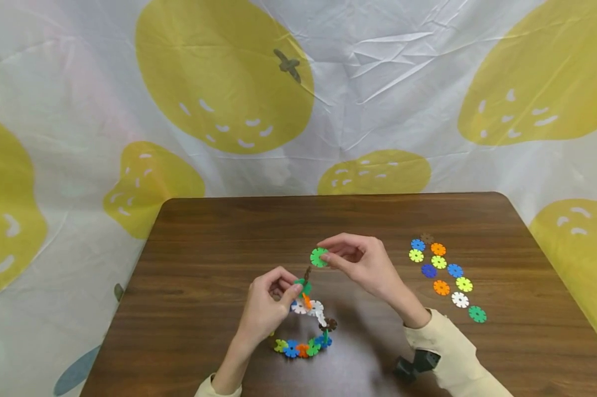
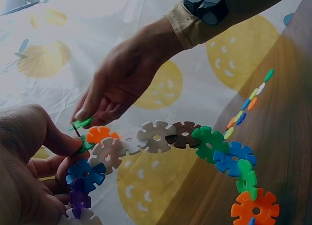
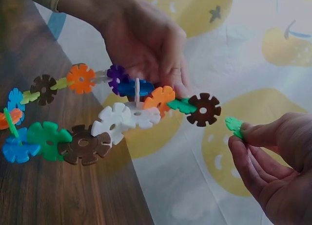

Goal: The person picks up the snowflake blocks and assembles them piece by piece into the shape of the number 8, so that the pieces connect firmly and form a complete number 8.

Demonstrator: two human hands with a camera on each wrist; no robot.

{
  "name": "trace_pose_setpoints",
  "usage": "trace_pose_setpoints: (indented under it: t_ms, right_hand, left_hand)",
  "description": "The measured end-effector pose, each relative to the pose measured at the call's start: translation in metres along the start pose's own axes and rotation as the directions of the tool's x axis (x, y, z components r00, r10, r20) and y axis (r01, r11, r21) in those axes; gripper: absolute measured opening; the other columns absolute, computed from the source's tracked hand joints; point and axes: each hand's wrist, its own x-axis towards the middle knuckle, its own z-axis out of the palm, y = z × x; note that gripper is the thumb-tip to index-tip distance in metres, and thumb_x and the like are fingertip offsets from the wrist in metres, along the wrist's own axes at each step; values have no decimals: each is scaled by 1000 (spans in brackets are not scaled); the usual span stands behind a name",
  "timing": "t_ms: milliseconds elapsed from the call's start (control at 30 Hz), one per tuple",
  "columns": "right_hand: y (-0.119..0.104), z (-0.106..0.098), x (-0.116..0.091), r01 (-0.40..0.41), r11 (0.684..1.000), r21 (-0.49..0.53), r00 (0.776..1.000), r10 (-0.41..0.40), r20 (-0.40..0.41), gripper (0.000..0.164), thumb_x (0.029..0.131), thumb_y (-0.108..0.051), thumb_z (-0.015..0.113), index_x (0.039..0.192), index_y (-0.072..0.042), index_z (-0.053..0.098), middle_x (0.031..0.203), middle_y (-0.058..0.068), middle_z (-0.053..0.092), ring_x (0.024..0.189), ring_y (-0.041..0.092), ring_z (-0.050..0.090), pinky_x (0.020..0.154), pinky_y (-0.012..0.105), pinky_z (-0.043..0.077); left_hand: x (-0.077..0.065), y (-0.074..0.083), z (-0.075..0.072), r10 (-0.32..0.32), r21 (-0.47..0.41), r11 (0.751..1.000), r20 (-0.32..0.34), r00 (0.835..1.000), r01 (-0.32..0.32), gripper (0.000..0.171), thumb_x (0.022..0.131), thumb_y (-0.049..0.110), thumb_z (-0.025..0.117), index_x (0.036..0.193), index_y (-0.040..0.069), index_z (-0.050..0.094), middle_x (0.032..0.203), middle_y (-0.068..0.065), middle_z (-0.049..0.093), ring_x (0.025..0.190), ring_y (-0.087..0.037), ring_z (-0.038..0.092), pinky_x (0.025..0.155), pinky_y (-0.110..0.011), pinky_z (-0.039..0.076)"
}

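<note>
My right hand (image 1: 368,263) pinches a light green notched disc (image 1: 316,257) by its edge, between thumb and fingers. Lower and to its left, my left hand (image 1: 265,306) pinches a dark green disc (image 3: 179,105) joined into a chain of interlocking snowflake discs. Sticking up from that disc is a brown disc (image 3: 210,119), which is apart from the light green one in the right wrist view. The chain curves round in a loop of blue, orange, white, purple, brown and green discs, with a white disc (image 2: 161,144) along its upper side in the left wrist view.
Several loose discs lie on the right of the brown wooden table (image 1: 219,231), among them a white disc (image 1: 460,300) and a green disc (image 1: 477,314). A pale cloth (image 1: 259,176) with yellow fruit prints hangs behind. A black device (image 1: 417,364) sits at the right wrist.
</note>
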Motion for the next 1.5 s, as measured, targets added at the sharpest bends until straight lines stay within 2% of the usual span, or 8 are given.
trace_pose_setpoints:
  t_ms: [167,500,733,900,1067,1200,1333,1500]
  right_hand:
    - [-2,5,0,4,1000,-9,1000,-4,-1,19,89,-7,77,108,-9,76,91,6,77,72,8,72,60,24,58]
    - [1,14,-3,26,999,33,999,-27,17,17,90,-4,75,107,-6,76,89,9,77,71,9,72,62,32,61]
    - [3,24,-7,99,994,43,995,-98,-16,15,90,0,74,104,-4,78,94,11,77,73,7,73,62,31,62]
    - [2,29,-10,83,990,117,996,-81,-25,15,91,1,72,105,-1,77,99,16,77,76,9,74,66,32,63]
    - [6,31,-10,27,986,167,999,-20,-47,20,94,-2,69,113,1,74,100,18,77,75,9,74,68,33,63]
    - [11,31,-10,-1,979,205,999,12,-51,19,94,-1,69,112,2,73,96,21,76,73,10,73,68,35,63]
    - [13,31,-8,-29,969,244,999,39,-34,14,93,0,70,106,4,70,92,24,74,72,11,74,68,40,63]
    - [14,30,-8,-88,951,297,995,97,-14,14,92,1,71,103,7,68,92,27,73,73,18,75,68,38,63]
  left_hand:
    - [0,-1,0,1,5,1000,16,1000,-1,7,89,1,74,85,5,71,73,-7,65,62,-8,55,61,-19,48]
    - [0,-1,-1,9,5,1000,10,1000,-9,6,88,2,75,84,5,71,71,-7,66,61,-7,55,61,-19,48]
    - [-3,-5,1,8,16,1000,-48,999,-7,9,85,-1,77,81,5,71,70,-6,66,61,-6,55,63,-19,48]
    - [-4,-7,3,5,-4,1000,-77,997,-5,10,85,-4,75,80,4,71,69,-8,65,60,-5,55,60,-19,48]
    - [-4,-9,4,-12,-88,996,-36,999,9,5,88,2,75,87,1,71,76,-13,68,64,-6,60,65,-20,53]
    - [-6,-10,3,-44,-116,992,6,999,45,9,89,5,76,91,0,69,80,-14,68,69,-8,63,68,-20,55]
    - [-6,-12,2,-50,-113,992,67,997,58,14,89,7,76,96,-1,67,84,-16,69,74,-8,64,73,-22,58]
    - [-4,-13,0,-6,-79,997,134,991,17,16,91,10,74,100,0,66,85,-15,70,74,-7,66,75,-24,59]
